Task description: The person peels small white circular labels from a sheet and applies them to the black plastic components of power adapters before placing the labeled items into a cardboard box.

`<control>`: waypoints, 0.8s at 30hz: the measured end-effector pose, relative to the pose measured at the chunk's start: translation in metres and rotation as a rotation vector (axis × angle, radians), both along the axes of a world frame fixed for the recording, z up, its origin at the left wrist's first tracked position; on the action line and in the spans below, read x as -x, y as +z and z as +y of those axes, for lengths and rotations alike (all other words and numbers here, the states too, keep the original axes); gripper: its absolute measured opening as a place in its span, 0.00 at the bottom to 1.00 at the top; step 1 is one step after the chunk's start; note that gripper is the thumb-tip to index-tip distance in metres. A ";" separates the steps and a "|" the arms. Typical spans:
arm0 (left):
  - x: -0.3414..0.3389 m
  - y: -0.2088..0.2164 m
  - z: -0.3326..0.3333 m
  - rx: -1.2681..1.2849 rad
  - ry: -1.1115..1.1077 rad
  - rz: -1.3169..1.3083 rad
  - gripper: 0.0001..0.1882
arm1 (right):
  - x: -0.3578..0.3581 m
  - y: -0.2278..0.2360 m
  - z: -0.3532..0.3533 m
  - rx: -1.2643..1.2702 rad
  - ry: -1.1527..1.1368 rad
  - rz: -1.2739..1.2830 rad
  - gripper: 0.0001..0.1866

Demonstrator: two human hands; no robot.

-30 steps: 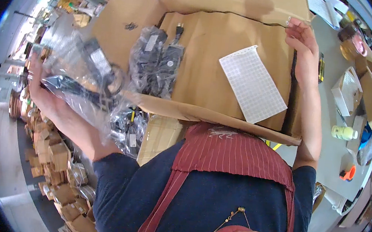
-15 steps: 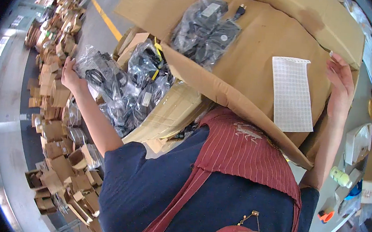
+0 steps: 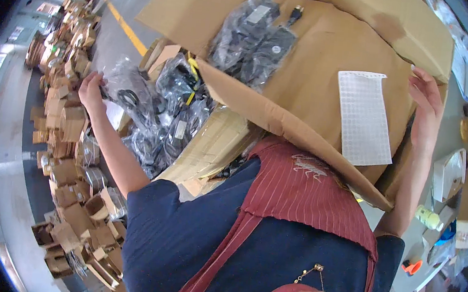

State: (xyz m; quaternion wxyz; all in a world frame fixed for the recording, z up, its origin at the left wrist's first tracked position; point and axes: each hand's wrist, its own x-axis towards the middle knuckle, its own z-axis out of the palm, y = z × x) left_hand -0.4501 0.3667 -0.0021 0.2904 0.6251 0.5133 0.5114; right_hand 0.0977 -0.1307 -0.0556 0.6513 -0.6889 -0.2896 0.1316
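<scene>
My left hand [image 3: 91,90], out to the left, has its fingers closed at the edge of a clear plastic bag [image 3: 129,93] with a coiled black cable inside. That bag lies against several similar bags of black cables [image 3: 177,123] in an open carton [image 3: 209,141]. My right hand [image 3: 426,97] rests at the right side of a large open cardboard box [image 3: 282,114], its fingers slightly bent and apart, holding nothing. Inside the box, a white sheet of small labels [image 3: 365,119] lies on a brown cardboard layer [image 3: 316,52]. Bagged black power adapters [image 3: 250,40] with a plug [image 3: 295,15] lie left of it.
Many stacked cardboard boxes [image 3: 68,172] line the floor at the left, beyond a yellow floor line [image 3: 124,25]. On the right, a grey table [image 3: 402,275] holds a pale green bottle [image 3: 429,217], an orange tape roll [image 3: 412,268] and a white box [image 3: 448,175].
The whole view has shifted slightly. My left hand has moved a little, its fingers more bent, and a white patch now shows beside its wrist. My right hand stays at the box's side.
</scene>
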 end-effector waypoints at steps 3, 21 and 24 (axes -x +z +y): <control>-0.024 -0.002 0.011 -0.275 0.417 1.041 0.24 | -0.001 0.001 0.002 0.036 -0.051 -0.017 0.22; -0.371 -0.068 -0.124 -0.559 -0.524 1.370 0.30 | -0.026 -0.019 -0.005 -0.067 -0.155 -0.052 0.21; -0.370 -0.045 -0.122 -0.441 -0.723 1.244 0.31 | -0.024 -0.018 -0.008 -0.063 -0.185 -0.055 0.21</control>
